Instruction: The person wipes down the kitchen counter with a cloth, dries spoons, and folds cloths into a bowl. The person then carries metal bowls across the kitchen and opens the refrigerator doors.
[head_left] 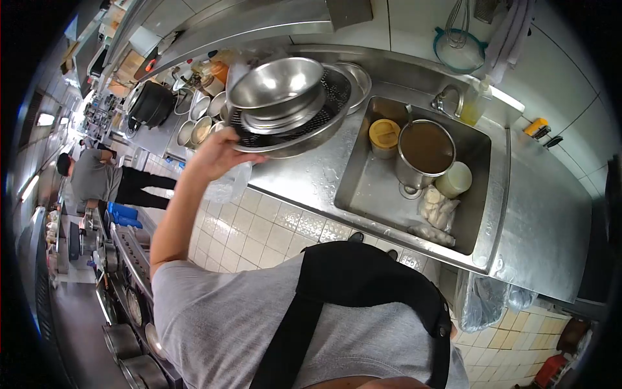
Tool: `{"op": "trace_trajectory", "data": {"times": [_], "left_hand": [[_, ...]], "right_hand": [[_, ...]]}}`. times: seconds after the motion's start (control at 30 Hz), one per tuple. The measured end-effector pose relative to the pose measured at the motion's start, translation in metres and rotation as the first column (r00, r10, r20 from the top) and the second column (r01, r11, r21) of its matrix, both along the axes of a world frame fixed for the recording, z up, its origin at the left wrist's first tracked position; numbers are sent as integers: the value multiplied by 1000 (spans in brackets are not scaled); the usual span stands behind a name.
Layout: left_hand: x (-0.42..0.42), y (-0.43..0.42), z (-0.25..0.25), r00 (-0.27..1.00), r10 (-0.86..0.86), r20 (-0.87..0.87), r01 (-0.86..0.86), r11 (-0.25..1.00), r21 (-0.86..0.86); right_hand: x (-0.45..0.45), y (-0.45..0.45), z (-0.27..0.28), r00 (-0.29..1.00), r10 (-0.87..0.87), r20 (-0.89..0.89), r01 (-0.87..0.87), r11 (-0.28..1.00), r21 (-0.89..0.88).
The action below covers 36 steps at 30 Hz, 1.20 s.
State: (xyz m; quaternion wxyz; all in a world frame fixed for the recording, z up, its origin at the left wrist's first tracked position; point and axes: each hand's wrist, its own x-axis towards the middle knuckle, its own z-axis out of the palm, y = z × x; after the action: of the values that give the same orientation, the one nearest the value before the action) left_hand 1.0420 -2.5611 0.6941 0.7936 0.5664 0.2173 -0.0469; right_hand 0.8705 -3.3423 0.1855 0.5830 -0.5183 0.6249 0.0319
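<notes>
My left hand (pixel 223 155) is closed on the near rim of a large perforated metal colander (pixel 334 97). Several steel bowls (pixel 275 83) are stacked inside the colander, which is over the left part of the steel counter (pixel 291 178). Another metal bowl (pixel 357 81) sits behind it. To the right, the sink (pixel 376 181) holds a pot of brown liquid (pixel 426 152), a container with a yellow lid (pixel 384 134), a pale green container (pixel 455 179) and plastic bags of pale food (pixel 437 211). My right hand is out of sight.
A person (pixel 100 175) in grey stands at the far left. Small bowls (pixel 202 107) and a black cooker (pixel 151 104) line the left counter. A faucet (pixel 448 98) and a soap bottle (pixel 476 104) stand behind the sink. A strainer (pixel 460 52) hangs on the wall.
</notes>
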Motion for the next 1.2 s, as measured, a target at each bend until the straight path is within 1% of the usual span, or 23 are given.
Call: {"op": "trace_trajectory", "data": {"times": [0.13,0.27,0.3,0.33,0.4,0.47,0.5,0.53,0.6,0.63,0.67,0.7,0.77,0.8,0.83,0.87,0.97,1.0,1.03,1.07,1.1,1.13,1.2], "left_hand": [[69,37,-85,998,-62,-9,60,989,-135],[160,52,-144,999,40,-36,-42,997,-72],[182,55,-157,999,27,18,-26,999,-26],[202,73,-184,987,-120,108,85,954,286],[232,103,-218,902,-415,119,164,585,794],[247,97,-210,848,-530,7,-12,-5,1000],[266,115,-236,835,-547,55,33,149,988],[275,113,-238,823,-567,25,55,124,991],[273,107,-238,805,-588,-77,85,-14,996],[270,109,-234,795,-594,-125,76,-106,991],[283,134,-254,800,-561,-214,165,-137,977],[276,145,-244,764,-623,-168,-25,-290,957],[289,155,-237,941,-287,-179,106,-252,962],[294,155,-224,987,-30,-158,147,-231,962],[292,148,-214,987,115,-114,141,-257,956],[285,146,-209,989,130,72,-1,-478,878],[228,41,-158,725,-188,663,-539,-754,376],[226,10,-156,783,-80,617,-522,-624,581],[223,-21,-159,780,-91,619,-531,-618,579],[220,-53,-165,893,79,443,-409,-267,872],[222,-87,-184,892,-136,430,-450,-220,865],[195,-155,-177,800,-383,462,-431,169,887],[118,-285,-155,635,-703,319,22,429,903]], "right_hand": [[1,16,13,996,87,-10,-87,996,17],[-15,29,29,994,112,-5,-112,994,-7],[-20,36,35,995,104,-6,-104,995,-10],[-31,43,42,997,82,-15,-83,996,-28],[-63,61,47,1000,22,14,-21,998,-61],[-122,64,18,990,-50,130,49,999,15],[-136,90,31,998,-65,23,67,994,-85],[-157,108,27,990,53,-128,-72,986,-149],[-187,165,60,978,-146,-149,117,975,-187],[-232,164,34,972,-142,-187,144,990,-6],[-194,210,113,898,-140,-417,104,989,-107],[-221,216,86,860,-150,-488,155,987,-30],[-248,238,90,839,60,-541,-17,996,84],[-261,250,81,828,-26,-560,99,990,99],[-260,258,89,853,-6,-522,46,997,64],[-260,258,82,866,-36,-500,83,994,74],[-258,253,65,901,-109,-420,152,986,69],[-247,255,83,922,-124,-368,148,988,38],[-243,255,91,940,-134,-315,144,990,9],[-247,252,90,945,-146,-293,155,988,7],[-252,248,87,951,-155,-269,163,987,6],[-259,240,85,956,-162,-245,167,986,0],[-283,225,83,952,-210,-224,208,978,-35]]}}
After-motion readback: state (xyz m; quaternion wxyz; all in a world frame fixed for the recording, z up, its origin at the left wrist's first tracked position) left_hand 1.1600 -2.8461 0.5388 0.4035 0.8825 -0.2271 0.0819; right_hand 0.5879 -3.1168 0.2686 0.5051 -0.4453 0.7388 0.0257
